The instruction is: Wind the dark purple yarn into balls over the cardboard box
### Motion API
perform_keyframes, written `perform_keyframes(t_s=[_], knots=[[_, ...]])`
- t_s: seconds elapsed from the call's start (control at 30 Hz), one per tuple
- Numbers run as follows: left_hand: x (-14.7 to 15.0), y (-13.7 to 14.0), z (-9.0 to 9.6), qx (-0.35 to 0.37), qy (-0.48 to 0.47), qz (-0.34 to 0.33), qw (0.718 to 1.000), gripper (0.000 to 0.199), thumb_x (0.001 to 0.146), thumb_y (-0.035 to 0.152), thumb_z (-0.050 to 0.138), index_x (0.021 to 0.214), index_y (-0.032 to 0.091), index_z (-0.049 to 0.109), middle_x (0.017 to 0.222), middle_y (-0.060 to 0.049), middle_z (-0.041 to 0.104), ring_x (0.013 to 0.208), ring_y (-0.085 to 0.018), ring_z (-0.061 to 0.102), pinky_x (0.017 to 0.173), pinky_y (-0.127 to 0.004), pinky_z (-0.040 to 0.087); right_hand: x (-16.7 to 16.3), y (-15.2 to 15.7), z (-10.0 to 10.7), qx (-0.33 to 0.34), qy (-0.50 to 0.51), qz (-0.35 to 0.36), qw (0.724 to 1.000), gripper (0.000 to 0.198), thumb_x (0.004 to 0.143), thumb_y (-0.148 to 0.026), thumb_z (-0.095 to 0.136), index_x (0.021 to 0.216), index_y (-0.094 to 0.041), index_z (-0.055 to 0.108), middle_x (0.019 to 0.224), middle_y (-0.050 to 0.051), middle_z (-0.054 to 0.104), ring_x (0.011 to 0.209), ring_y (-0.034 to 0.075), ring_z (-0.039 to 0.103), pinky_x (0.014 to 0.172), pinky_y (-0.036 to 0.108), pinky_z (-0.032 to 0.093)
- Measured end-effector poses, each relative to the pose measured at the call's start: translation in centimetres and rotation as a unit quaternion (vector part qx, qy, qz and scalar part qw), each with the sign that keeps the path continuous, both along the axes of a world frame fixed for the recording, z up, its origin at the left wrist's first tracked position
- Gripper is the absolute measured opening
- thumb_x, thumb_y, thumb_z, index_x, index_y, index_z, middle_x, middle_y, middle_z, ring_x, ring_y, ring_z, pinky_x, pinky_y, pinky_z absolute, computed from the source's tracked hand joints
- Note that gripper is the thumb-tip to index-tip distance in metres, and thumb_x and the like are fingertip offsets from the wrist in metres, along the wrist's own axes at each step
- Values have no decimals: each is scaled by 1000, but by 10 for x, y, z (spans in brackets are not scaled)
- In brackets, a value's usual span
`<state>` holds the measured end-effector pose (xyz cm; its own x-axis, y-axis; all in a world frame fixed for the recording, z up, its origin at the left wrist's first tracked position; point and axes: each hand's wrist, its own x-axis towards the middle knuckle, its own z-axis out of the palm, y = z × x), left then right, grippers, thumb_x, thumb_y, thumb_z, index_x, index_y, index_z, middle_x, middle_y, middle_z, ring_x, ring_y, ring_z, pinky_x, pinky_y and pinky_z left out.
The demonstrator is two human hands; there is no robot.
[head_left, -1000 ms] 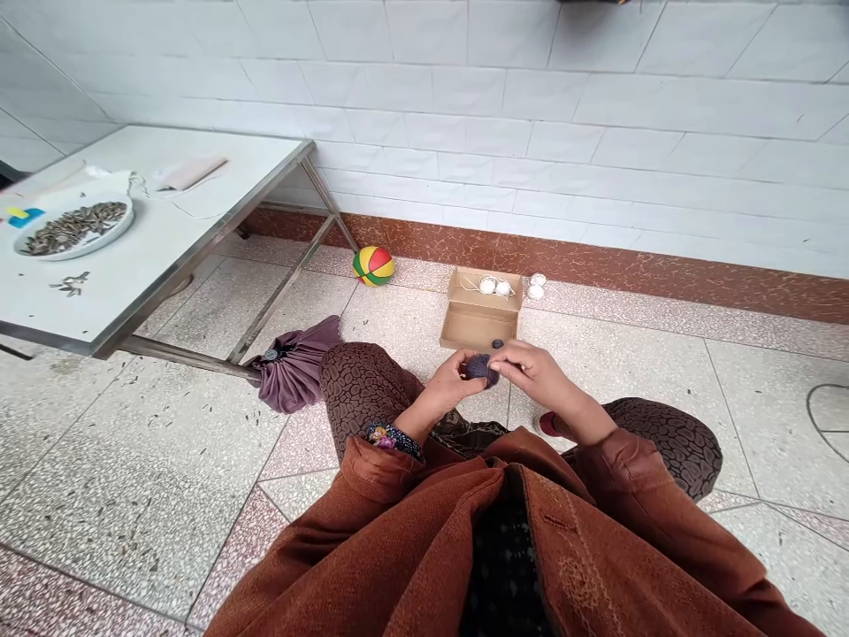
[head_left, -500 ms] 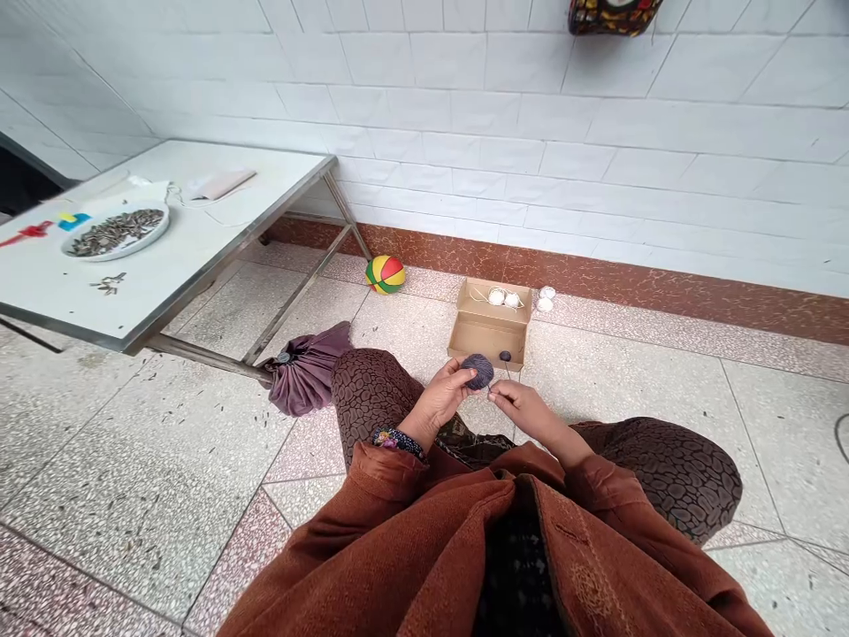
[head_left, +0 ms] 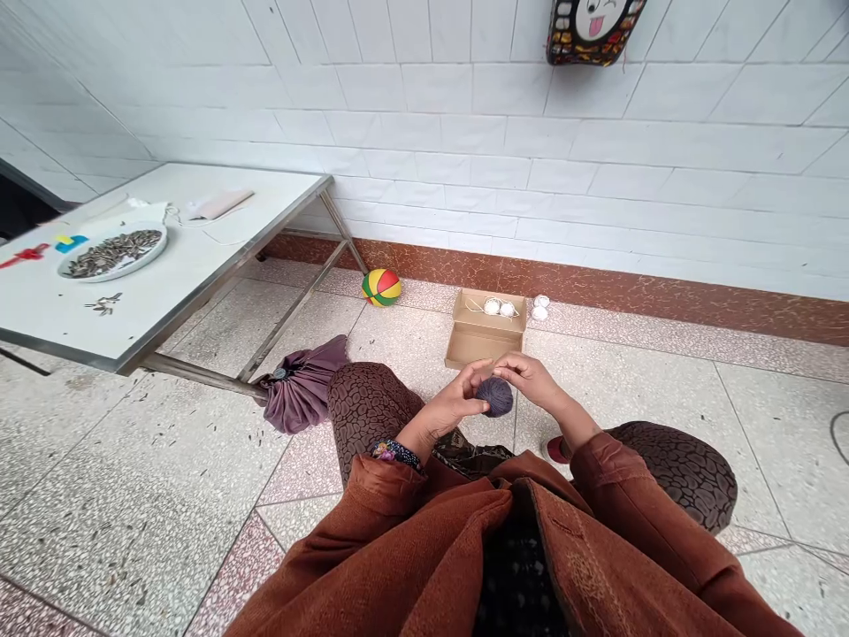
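Note:
A ball of dark grey-purple yarn (head_left: 496, 398) is between my hands, above my lap. My left hand (head_left: 456, 400) holds it from the left, thumb below and fingers along the upper side. At the ball's upper right edge, my right hand (head_left: 534, 380) has its fingertips pinched together on the yarn strand, which is too thin to follow here. Just beyond the hands lies an open cardboard box (head_left: 481, 341). Two white yarn balls (head_left: 499, 307) with loose strands rest in its lid part. The front of the box is partly hidden by my hands.
White yarn balls (head_left: 539, 308) lie right of the box. A striped toy ball (head_left: 381, 287) and a purple cloth bag (head_left: 305, 385) are on the floor. On the left, a metal-framed table (head_left: 218, 257) carries a plate of seeds (head_left: 112, 255). A patterned basket (head_left: 590, 44) is by the wall.
My right hand has moved up and over to the far side of the yarn ball. The ball has shifted slightly right and down. The small dark ball seen at the box no longer shows.

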<state>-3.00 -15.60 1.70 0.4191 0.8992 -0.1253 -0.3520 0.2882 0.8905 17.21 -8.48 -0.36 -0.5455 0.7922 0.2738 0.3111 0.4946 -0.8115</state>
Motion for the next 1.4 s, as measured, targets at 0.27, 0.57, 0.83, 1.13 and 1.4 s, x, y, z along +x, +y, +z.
perform_keyframes(t_s=[0.27, 0.57, 0.83, 1.13, 1.4], knots=[[-5, 43, -3, -80, -46, 143, 985, 55, 64, 28, 84, 113, 19, 60, 114, -7, 64, 91, -17, 63, 80, -32, 50, -3, -26, -43, 15, -45, 0, 999, 36, 104, -44, 44, 85, -21, 64, 81, 3, 66, 78, 19, 63, 75, 31, 49], [9, 71, -22, 15, 163, 83, 983, 80, 58, 15, 82, 131, 19, 50, 105, -4, 62, 94, -18, 59, 88, -34, 44, 8, 3, 27, 127, -60, 24, 990, 33, 104, -44, 47, 94, -23, 71, 85, 6, 66, 78, 19, 63, 71, 30, 48], [14, 74, 13, 13, -28, -36, 999, 74, 67, 21, 82, 134, 26, 53, 122, -8, 61, 109, -21, 59, 92, -34, 45, 20, 62, 2, 17, 24, -19, 999, 36, 99, -51, 50, 85, -21, 65, 77, 2, 66, 72, 17, 62, 70, 30, 49], [9, 111, 11, -44, 54, 128, 989, 63, 68, 20, 77, 126, 20, 53, 120, -10, 59, 99, -19, 63, 85, -35, 52, 6, 34, -11, 69, -51, 61, 994, 30, 102, -40, 47, 86, -21, 64, 81, 4, 67, 75, 18, 63, 71, 30, 48], [22, 93, -2, 41, 157, 71, 984, 84, 64, 21, 80, 140, 20, 45, 110, -7, 61, 105, -22, 57, 95, -40, 44, 22, 67, 56, 106, -57, 108, 987, 26, 99, -42, 57, 92, -24, 74, 83, 4, 69, 75, 18, 62, 69, 31, 48]])
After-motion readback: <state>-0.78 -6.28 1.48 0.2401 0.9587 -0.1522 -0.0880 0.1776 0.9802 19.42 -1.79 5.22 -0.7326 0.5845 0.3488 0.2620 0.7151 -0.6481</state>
